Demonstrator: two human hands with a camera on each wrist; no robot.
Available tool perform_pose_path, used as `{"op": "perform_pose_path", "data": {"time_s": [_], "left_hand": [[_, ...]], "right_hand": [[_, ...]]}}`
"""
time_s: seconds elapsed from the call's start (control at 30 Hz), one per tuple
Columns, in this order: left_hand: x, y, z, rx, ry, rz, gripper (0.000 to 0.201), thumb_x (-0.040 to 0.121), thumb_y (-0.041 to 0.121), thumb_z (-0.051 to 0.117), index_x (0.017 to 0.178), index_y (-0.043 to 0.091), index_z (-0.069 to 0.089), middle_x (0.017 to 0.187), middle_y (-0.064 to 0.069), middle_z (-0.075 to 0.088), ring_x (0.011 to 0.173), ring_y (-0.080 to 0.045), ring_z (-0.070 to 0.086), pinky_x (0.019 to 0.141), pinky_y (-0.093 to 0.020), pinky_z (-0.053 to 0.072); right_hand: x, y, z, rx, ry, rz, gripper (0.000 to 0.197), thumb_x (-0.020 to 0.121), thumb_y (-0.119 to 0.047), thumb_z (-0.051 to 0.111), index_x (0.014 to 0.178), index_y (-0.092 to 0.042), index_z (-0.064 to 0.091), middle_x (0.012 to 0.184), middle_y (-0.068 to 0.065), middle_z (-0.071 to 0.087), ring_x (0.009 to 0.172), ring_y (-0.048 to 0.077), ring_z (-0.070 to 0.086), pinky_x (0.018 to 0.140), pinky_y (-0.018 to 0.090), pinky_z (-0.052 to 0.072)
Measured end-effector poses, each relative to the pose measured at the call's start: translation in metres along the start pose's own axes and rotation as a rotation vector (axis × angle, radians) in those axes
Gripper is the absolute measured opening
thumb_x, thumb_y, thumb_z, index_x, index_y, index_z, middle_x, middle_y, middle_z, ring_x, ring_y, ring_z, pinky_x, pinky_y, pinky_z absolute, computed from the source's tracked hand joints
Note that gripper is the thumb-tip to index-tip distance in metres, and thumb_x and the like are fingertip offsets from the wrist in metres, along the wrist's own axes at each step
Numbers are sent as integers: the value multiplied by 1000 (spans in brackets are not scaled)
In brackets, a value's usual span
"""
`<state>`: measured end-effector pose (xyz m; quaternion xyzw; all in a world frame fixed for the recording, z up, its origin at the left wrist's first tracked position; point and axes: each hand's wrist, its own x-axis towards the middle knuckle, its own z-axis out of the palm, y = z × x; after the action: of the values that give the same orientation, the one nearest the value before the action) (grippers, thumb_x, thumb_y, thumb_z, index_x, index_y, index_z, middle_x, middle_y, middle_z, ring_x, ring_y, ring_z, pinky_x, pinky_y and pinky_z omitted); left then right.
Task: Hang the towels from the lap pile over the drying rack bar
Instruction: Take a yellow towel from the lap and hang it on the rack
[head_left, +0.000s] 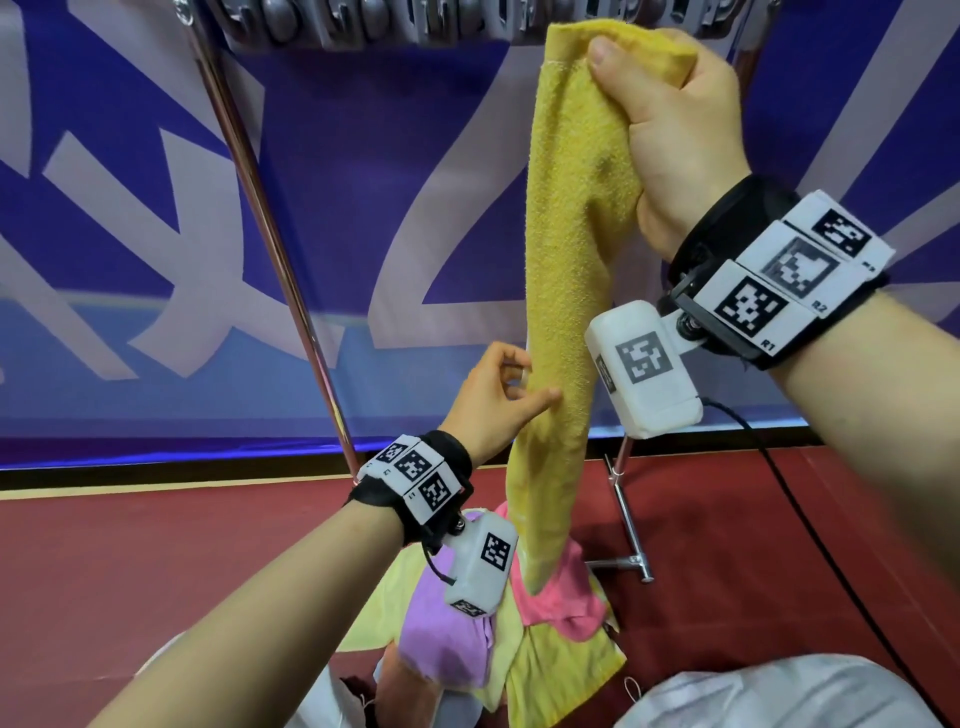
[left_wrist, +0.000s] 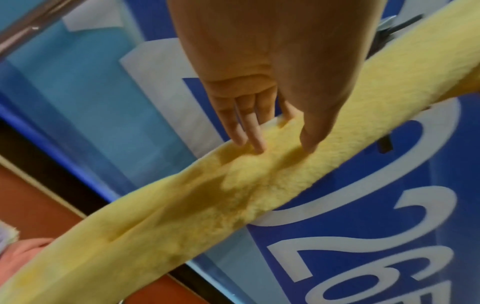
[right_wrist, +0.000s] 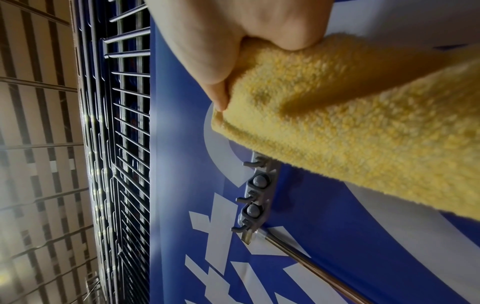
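A yellow towel (head_left: 571, 260) hangs in a long bunched strip in front of the rack. My right hand (head_left: 644, 73) grips its top end in a fist, just below the rack's top bar with grey clips (head_left: 415, 26). My left hand (head_left: 537, 384) pinches the towel's left edge about halfway down, thumb in front and index finger behind. In the left wrist view the other fingers (left_wrist: 255, 142) rest on the towel (left_wrist: 207, 195). The right wrist view shows the fist (right_wrist: 254, 72) on the towel (right_wrist: 350, 133) near the clip strip (right_wrist: 255, 197). The towel's lower tip hangs over the lap pile: purple (head_left: 447, 649), pink (head_left: 561, 597) and pale yellow (head_left: 374, 618) towels.
The rack's slanted metal pole (head_left: 270, 234) runs down to the left of the towel; its foot (head_left: 628, 530) stands on the red floor. A blue banner (head_left: 130, 208) hangs close behind. A black cable (head_left: 810, 519) trails across the floor on the right.
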<state>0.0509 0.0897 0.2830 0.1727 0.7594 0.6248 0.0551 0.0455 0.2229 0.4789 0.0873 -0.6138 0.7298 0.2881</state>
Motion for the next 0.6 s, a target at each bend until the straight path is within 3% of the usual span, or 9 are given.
{"op": "perform_pose_path", "data": {"time_s": [0.13, 0.23, 0.33, 0.43, 0.53, 0.6], "left_hand": [[-4, -15, -1, 71, -82, -7, 28, 78, 18, 77, 95, 8, 57, 99, -7, 65, 73, -15, 60, 79, -41, 54], [-5, -23, -6, 114, -154, -44, 39, 77, 23, 78, 109, 12, 59, 110, -3, 65, 79, -13, 61, 79, -40, 55], [-3, -25, -6, 132, -202, -38, 37, 77, 25, 78, 111, 16, 64, 110, -1, 67, 84, -11, 62, 84, -32, 54], [-2, -25, -4, 168, -215, 13, 28, 78, 24, 77, 105, 16, 70, 114, 9, 63, 90, -6, 61, 86, -21, 50], [-3, -27, -3, 143, -202, 2, 29, 75, 28, 75, 99, 11, 72, 106, 6, 70, 96, -19, 65, 91, -38, 51], [-4, -27, -4, 129, -193, -20, 28, 74, 30, 71, 98, 15, 71, 100, 1, 73, 95, -20, 67, 91, -41, 52]], "right_hand": [[2, -3, -3, 16, 13, -26, 7, 86, -7, 66, 87, -8, 59, 75, 2, 66, 71, 13, 66, 70, 29, 55], [3, -4, -6, 33, 3, -40, 6, 86, -6, 66, 86, -8, 60, 73, 1, 66, 70, 13, 66, 69, 29, 55], [3, -4, -7, 69, 1, -20, 6, 85, -6, 66, 88, -5, 60, 74, 3, 68, 73, 15, 67, 70, 31, 55], [2, -6, -10, 95, 3, 23, 6, 86, -4, 65, 89, -4, 60, 76, 5, 68, 74, 18, 68, 73, 33, 57], [1, -9, -12, 88, -15, 33, 5, 87, -4, 65, 88, -4, 60, 75, 5, 67, 73, 17, 68, 72, 33, 56], [1, -9, -14, 80, -20, 32, 5, 87, -4, 64, 88, -4, 60, 77, 6, 67, 74, 17, 67, 74, 34, 57]]}}
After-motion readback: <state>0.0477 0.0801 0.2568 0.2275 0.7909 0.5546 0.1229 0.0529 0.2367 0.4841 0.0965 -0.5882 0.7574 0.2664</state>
